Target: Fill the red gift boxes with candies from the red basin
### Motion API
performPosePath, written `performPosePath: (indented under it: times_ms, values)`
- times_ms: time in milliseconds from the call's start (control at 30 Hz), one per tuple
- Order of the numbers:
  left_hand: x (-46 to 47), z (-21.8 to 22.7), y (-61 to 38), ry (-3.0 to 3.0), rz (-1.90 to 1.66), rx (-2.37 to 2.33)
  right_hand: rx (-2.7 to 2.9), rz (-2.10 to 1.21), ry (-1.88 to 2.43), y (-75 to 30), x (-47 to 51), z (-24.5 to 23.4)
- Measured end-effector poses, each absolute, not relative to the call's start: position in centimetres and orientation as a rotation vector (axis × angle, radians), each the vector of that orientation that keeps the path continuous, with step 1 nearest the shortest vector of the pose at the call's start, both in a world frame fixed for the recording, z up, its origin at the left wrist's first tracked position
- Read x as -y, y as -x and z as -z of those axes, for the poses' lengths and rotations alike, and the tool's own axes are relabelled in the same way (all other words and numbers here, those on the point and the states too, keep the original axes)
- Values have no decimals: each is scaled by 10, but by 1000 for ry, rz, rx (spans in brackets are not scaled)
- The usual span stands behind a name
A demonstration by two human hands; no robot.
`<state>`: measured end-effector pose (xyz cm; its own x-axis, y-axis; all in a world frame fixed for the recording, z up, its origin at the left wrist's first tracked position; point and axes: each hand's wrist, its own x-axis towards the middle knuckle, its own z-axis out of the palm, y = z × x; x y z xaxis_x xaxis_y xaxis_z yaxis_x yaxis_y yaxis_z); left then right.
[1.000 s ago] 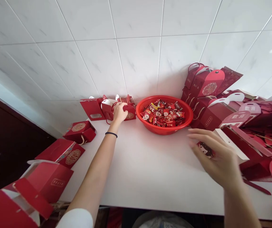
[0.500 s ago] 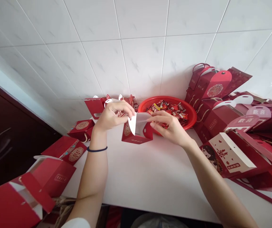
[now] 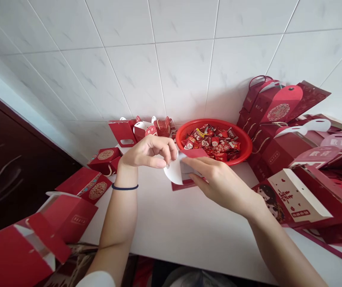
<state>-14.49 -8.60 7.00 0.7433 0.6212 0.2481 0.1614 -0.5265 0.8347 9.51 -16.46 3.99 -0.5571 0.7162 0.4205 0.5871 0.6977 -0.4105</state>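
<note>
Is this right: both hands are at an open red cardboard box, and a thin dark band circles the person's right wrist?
Not quite: in the head view, the thin dark band circles the wrist of the left hand. That hand and the right hand are indeed at the open red cardboard box.

Here's the left forearm [image 3: 118, 221], nearly upright, left of centre, wrist bent rightward; the left hand [image 3: 151, 153] arches mid-frame, fingers curled toward the thumb; and from the lower right slants the right forearm [image 3: 278, 239], the right hand [image 3: 220, 179] near centre, fingers pointing left, thumb below!
</note>
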Motion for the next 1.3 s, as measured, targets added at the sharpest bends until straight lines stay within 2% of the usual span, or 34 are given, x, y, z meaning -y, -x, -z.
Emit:
performPosePath:
  times_ms: [100, 267, 467, 600, 733, 967, 1100, 1300]
  values:
    - [84, -67, 141, -2097, -520, -630, 2391, -223, 987, -96, 158, -33]
    - [78, -53, 128, -2196, -256, -627, 2644, -545, 989, -91, 138, -16]
    - [68, -37, 126, -2225, -52, -715, 2776, -629, 1305, -85, 132, -5]
    - [62, -32, 122, -2253, 67, -833, 2672, -658, 1143, -90, 128, -4]
    - [63, -32, 116, -2276, 138, -931, 2527, -633, 1037, -99, 123, -10]
    - [91, -29, 96, -2510, 160, -1298, 2458, -580, 1267, -127, 124, -15]
    - [107, -29, 74, -2741, 77, -1103, 2485, -568, 1335, -137, 129, -11]
    - [113, -24, 61, -2646, 146, -926, 2380, -765, 1350, -142, 136, -12]
